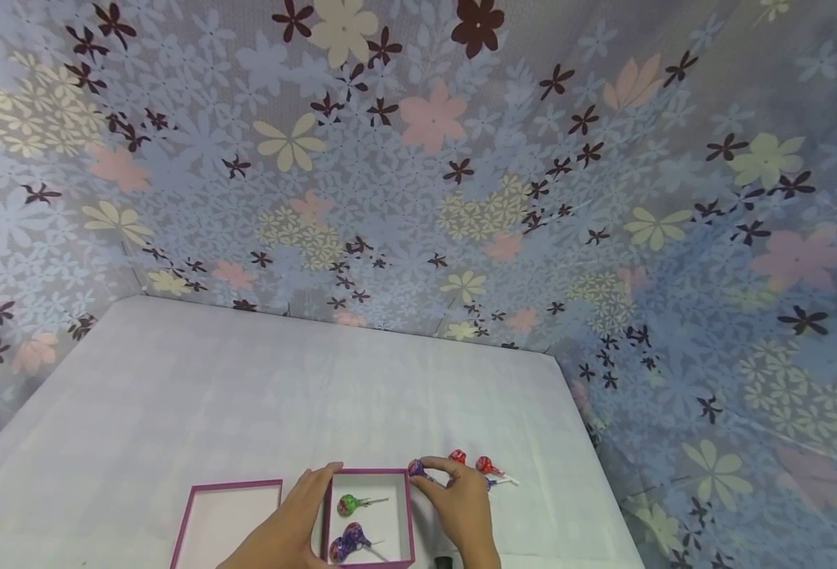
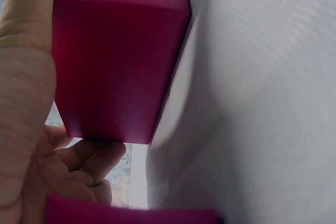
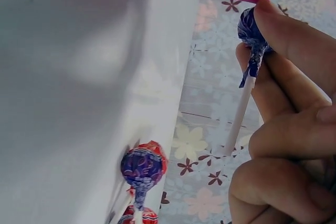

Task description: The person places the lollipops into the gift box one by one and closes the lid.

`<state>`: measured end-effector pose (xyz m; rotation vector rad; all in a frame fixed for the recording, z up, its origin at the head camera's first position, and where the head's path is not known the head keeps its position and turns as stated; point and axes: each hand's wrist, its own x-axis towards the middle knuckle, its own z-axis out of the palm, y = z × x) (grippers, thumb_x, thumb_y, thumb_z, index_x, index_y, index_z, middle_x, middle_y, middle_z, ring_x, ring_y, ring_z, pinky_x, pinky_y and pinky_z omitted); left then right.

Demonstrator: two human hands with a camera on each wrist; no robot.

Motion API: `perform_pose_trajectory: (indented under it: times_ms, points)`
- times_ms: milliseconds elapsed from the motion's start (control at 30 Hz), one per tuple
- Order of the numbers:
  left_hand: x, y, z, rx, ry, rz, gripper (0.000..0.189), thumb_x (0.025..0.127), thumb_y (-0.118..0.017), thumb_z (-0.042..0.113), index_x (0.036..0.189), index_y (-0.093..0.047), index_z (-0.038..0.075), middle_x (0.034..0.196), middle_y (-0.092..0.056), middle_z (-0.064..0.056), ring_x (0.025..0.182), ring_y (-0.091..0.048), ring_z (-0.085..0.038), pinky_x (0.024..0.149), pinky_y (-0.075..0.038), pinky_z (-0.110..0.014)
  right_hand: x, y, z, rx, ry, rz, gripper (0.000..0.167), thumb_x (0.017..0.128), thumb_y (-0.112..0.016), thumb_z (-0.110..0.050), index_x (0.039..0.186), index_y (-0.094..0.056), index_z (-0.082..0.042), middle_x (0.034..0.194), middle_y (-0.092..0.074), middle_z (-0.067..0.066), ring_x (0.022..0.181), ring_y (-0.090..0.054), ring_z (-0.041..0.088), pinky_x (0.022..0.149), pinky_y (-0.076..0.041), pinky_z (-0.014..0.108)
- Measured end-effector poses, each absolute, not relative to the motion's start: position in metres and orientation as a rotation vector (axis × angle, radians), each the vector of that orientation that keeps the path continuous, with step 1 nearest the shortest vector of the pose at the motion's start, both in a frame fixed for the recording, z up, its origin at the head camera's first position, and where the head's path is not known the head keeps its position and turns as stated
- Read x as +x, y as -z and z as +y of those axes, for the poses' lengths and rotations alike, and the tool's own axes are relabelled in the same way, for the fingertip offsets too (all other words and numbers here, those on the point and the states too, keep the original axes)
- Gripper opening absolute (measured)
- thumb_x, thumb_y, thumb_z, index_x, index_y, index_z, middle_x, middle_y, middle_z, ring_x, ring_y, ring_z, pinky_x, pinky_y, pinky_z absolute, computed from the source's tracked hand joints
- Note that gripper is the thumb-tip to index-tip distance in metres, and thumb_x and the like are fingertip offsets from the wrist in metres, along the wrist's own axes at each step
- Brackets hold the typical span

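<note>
My left hand [image 1: 286, 518] grips the left side of a magenta-edged box [image 1: 410, 521], thumb and fingers spread along its wall [image 2: 113, 72]. Inside the box lie a green lollipop [image 1: 348, 505] and two purple lollipops [image 1: 354, 533]. Between thumb and fingertips, my right hand [image 1: 464, 506] pinches the wrapped head of another purple lollipop [image 3: 252, 30] by the box's far right corner. Its white stick points back toward the palm in the right wrist view. Beyond that hand are two red lollipops [image 1: 485, 465] and a purple one [image 3: 142, 169] on the table.
The box's lid [image 1: 185, 518], pale inside with a magenta rim, lies left of the box, partly behind my left forearm. A small dark object [image 1: 443, 563] shows at the near edge. The white-covered table [image 1: 304, 387] meets a flower-patterned cloth [image 1: 390, 197] behind.
</note>
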<state>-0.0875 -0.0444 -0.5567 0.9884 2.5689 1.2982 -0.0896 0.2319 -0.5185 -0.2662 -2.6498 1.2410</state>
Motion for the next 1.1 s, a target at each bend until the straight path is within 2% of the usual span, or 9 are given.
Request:
perform_pose_trajectory:
  times_ms: [333,567,800,967,1100]
  points:
    - [-0.089,0.559,-0.045,1.018,-1.298,2.582,0.133,0.059,-0.094,0.052,0.152,-0.019,-0.007,0.147,-0.036,-0.038,0.130,-0.033,-0.067,0.092,-0.039,-0.078,-0.090,0.513,0.228,-0.263,-1.289,-2.611,0.025,0.069,-0.092,-0.029,0.091,-0.081,-0.031,0.049,-0.040,-0.009,0.042,-0.030,0.001,0.038,-0.028,0.020]
    - [-0.089,0.559,-0.046,1.076,-1.301,2.586,0.132,0.063,-0.085,0.063,0.152,-0.018,-0.007,0.147,-0.038,-0.035,0.129,-0.036,-0.061,0.089,-0.042,-0.077,-0.089,0.510,0.225,-0.283,-1.286,-2.630,0.025,0.069,-0.092,-0.029,0.092,-0.081,-0.030,0.053,-0.047,-0.005,0.042,-0.030,0.002,0.037,-0.030,0.020]
    - [-0.090,0.560,-0.045,1.052,-1.307,2.573,0.132,0.060,-0.092,0.053,0.152,-0.019,-0.007,0.145,-0.039,-0.034,0.129,-0.036,-0.060,0.089,-0.042,-0.077,-0.087,0.505,0.217,-0.250,-1.282,-2.622,0.026,0.069,-0.092,-0.029,0.093,-0.081,-0.030,0.083,-0.074,-0.008,0.043,-0.032,0.002,0.038,-0.034,0.021]
    - [-0.090,0.561,-0.045,1.046,-1.262,2.640,0.133,0.058,-0.093,0.055,0.152,-0.021,-0.005,0.142,-0.044,-0.029,0.129,-0.041,-0.054,0.094,-0.042,-0.073,-0.087,0.505,0.206,-0.173,-1.287,-2.667,0.025,0.072,-0.090,-0.029,0.095,-0.080,-0.031,0.085,-0.075,-0.010,0.042,-0.029,0.002,0.037,-0.034,0.021]
    - [-0.089,0.560,-0.045,1.026,-1.275,2.616,0.132,0.059,-0.093,0.054,0.152,-0.021,-0.005,0.144,-0.042,-0.032,0.130,-0.039,-0.058,0.092,-0.042,-0.075,-0.087,0.506,0.199,-0.107,-1.292,-2.689,0.025,0.073,-0.089,-0.031,0.096,-0.080,-0.033,0.088,-0.075,-0.013,0.043,-0.028,0.000,0.038,-0.034,0.020]
